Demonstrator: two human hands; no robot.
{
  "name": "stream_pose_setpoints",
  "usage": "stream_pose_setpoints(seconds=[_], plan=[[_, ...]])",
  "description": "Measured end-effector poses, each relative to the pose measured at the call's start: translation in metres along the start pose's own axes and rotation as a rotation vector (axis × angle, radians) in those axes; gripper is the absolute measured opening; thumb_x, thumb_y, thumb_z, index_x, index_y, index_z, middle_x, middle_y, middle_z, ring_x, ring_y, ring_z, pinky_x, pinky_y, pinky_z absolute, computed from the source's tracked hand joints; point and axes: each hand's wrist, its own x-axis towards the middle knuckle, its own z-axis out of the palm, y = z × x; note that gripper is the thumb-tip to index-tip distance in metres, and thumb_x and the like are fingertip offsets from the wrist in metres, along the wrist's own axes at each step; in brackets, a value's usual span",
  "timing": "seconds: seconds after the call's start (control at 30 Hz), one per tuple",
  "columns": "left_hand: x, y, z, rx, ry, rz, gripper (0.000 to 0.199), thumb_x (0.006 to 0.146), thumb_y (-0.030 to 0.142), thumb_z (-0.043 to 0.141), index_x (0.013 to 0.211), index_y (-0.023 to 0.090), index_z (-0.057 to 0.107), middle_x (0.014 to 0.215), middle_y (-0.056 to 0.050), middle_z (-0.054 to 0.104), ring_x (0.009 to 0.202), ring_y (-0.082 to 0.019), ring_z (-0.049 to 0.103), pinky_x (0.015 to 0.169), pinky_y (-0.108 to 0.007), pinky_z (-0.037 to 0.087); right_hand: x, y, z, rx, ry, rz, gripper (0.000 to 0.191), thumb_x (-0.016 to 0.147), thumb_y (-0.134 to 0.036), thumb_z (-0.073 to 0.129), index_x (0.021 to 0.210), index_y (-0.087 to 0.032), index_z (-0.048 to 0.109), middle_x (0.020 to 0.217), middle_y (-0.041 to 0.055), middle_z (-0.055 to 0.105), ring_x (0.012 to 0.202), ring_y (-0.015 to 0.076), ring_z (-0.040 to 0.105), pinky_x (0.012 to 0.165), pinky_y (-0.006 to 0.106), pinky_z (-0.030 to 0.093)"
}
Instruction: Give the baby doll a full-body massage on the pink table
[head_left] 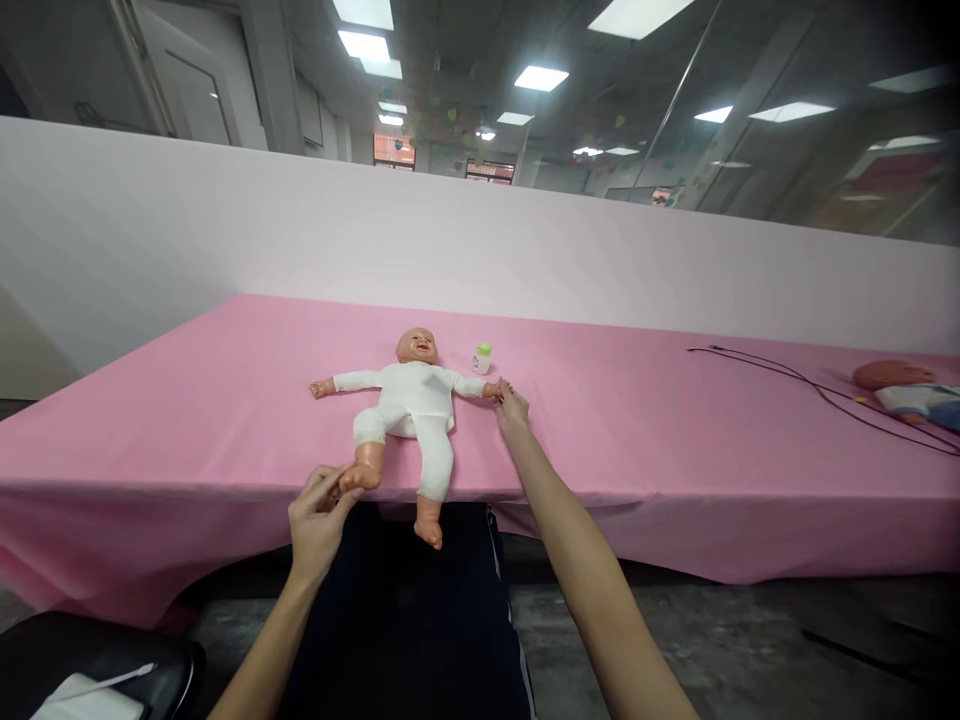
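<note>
A baby doll [416, 392] in a white suit lies on its back on the pink cloth, face up, arms spread and legs toward me. My left hand [319, 517] holds the doll's foot at the left, fingers closed on it near the table edge. With my right hand [513, 408] I grip the doll's hand at the right. The doll's other foot hangs over the front edge. Just above its right-side arm stands a small white jar [482, 359] with a green lid.
The pink-covered table [615, 430] meets a white wall behind. Dark cables [780, 368] and a second doll [919, 395] lie at the far right. At the lower left, a black chair [67, 640] bears a white item and a white stick.
</note>
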Motion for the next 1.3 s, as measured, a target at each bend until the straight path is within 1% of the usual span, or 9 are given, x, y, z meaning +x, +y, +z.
stream_pose_setpoints(seconds=[0.2, 0.37, 0.47, 0.6, 0.77, 0.9, 1.0, 1.13, 1.3], plan=[[0.087, 0.012, 0.019, -0.115, -0.173, -0.043, 0.038, 0.082, 0.046, 0.084, 0.108, 0.018, 0.082, 0.102, -0.007, 0.071, 0.102, -0.023, 0.067, 0.09, -0.033, 0.055, -0.014, -0.044, 0.038, 0.015, -0.117, -0.128, 0.034, 0.08, -0.049, 0.079, 0.084, -0.015, 0.077, 0.086, 0.0075, 0.078, 0.081, 0.0198, 0.07, 0.069, 0.03, 0.057], [0.151, 0.002, 0.062, -0.24, -0.29, -0.174, 0.044, 0.079, 0.053, 0.084, 0.102, 0.015, 0.082, 0.116, -0.014, 0.077, 0.117, -0.03, 0.066, 0.106, -0.043, 0.049, -0.043, -0.053, 0.066, -0.338, -0.59, -0.447, 0.031, 0.082, -0.046, 0.076, 0.071, -0.017, 0.077, 0.071, 0.0041, 0.075, 0.067, 0.017, 0.062, 0.061, 0.027, 0.045], [0.168, -0.002, 0.082, -0.213, -0.404, -0.229, 0.05, 0.07, 0.056, 0.089, 0.095, 0.014, 0.082, 0.112, -0.015, 0.079, 0.119, -0.035, 0.066, 0.11, -0.048, 0.046, -0.057, -0.047, 0.071, -0.521, -0.697, -0.534, 0.038, 0.084, -0.045, 0.075, 0.057, -0.019, 0.068, 0.056, -0.0004, 0.064, 0.058, 0.014, 0.053, 0.056, 0.027, 0.036], [0.152, 0.014, 0.078, -0.179, -0.374, -0.182, 0.045, 0.078, 0.055, 0.083, 0.097, 0.014, 0.081, 0.108, -0.012, 0.078, 0.112, -0.032, 0.067, 0.105, -0.044, 0.048, -0.047, -0.052, 0.07, -0.466, -0.66, -0.402, 0.031, 0.077, -0.04, 0.082, 0.059, -0.018, 0.07, 0.059, -0.0009, 0.066, 0.061, 0.0139, 0.056, 0.059, 0.026, 0.04], [0.081, 0.036, 0.018, 0.013, -0.274, -0.095, 0.033, 0.089, 0.047, 0.075, 0.102, 0.017, 0.08, 0.102, -0.007, 0.072, 0.097, -0.024, 0.065, 0.086, -0.033, 0.051, 0.009, -0.061, 0.052, -0.268, -0.308, -0.125, 0.016, 0.079, -0.031, 0.078, 0.077, -0.015, 0.076, 0.081, 0.0047, 0.077, 0.076, 0.0165, 0.066, 0.067, 0.026, 0.051], [0.02, 0.023, -0.027, 0.166, -0.373, -0.1, 0.03, 0.088, 0.045, 0.076, 0.105, 0.021, 0.084, 0.083, -0.003, 0.064, 0.078, -0.019, 0.061, 0.07, -0.028, 0.048, 0.033, -0.037, 0.019, -0.267, 0.014, 0.073, 0.016, 0.081, -0.025, 0.073, 0.067, -0.018, 0.067, 0.067, 0.0048, 0.072, 0.068, 0.0187, 0.064, 0.062, 0.03, 0.051], [-0.001, 0.009, -0.038, 0.147, -0.374, -0.165, 0.032, 0.086, 0.046, 0.077, 0.103, 0.021, 0.085, 0.083, -0.004, 0.068, 0.077, -0.021, 0.065, 0.07, -0.029, 0.052, 0.031, -0.019, 0.002, -0.268, 0.135, 0.158, 0.019, 0.076, -0.022, 0.075, 0.061, -0.019, 0.064, 0.06, 0.0054, 0.069, 0.064, 0.0212, 0.062, 0.06, 0.034, 0.05], [0.019, 0.009, -0.025, 0.082, -0.292, -0.196, 0.035, 0.085, 0.048, 0.078, 0.104, 0.02, 0.084, 0.092, -0.006, 0.073, 0.084, -0.023, 0.069, 0.076, -0.031, 0.055, 0.027, -0.029, 0.01, -0.203, 0.083, 0.107, 0.013, 0.075, -0.028, 0.079, 0.07, -0.017, 0.072, 0.074, 0.0064, 0.076, 0.071, 0.0203, 0.067, 0.066, 0.031, 0.054], [0.093, 0.015, 0.026, -0.078, -0.174, -0.147, 0.038, 0.083, 0.049, 0.081, 0.102, 0.017, 0.082, 0.106, -0.009, 0.079, 0.105, -0.029, 0.07, 0.096, -0.039, 0.055, 0.004, -0.06, 0.045, -0.27, -0.363, -0.305, 0.024, 0.076, -0.041, 0.081, 0.079, -0.018, 0.081, 0.081, 0.0069, 0.078, 0.075, 0.02, 0.068, 0.069, 0.03, 0.052]])
